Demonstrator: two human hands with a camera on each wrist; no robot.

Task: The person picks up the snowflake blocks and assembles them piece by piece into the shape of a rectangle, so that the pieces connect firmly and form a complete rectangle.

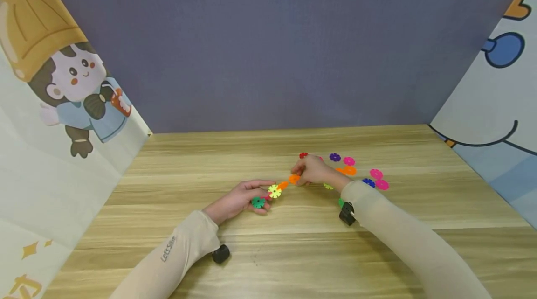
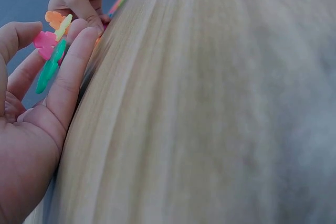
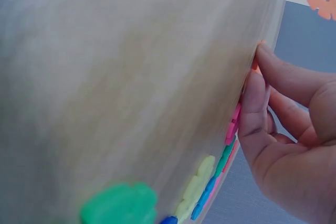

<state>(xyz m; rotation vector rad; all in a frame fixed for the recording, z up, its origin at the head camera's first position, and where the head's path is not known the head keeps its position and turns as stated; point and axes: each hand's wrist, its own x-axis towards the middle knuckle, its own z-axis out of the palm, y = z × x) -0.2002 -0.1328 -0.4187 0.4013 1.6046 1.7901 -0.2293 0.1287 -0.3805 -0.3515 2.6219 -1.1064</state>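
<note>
In the head view, my left hand (image 1: 239, 200) holds a short chain of notched, flower-shaped plastic discs. A green disc (image 1: 258, 202) sits at its near end, then a pink one partly covered by fingers, a yellow disc (image 1: 274, 191) and an orange disc (image 1: 283, 185) seen nearly edge-on. The left wrist view shows the pink disc (image 2: 46, 44) by the fingertips. Just to the right, my right hand (image 1: 315, 170) pinches another orange flower disc (image 1: 294, 179) between thumb and finger, low over the table. Whether the two orange discs touch is unclear.
Several loose discs lie around and beyond the right forearm, among them a red disc (image 1: 303, 155), a purple disc (image 1: 334, 157), a pink disc (image 1: 376, 174) and a blue disc (image 1: 368, 182). A grey-blue panel (image 1: 268, 56) stands behind the wooden table (image 1: 293, 261).
</note>
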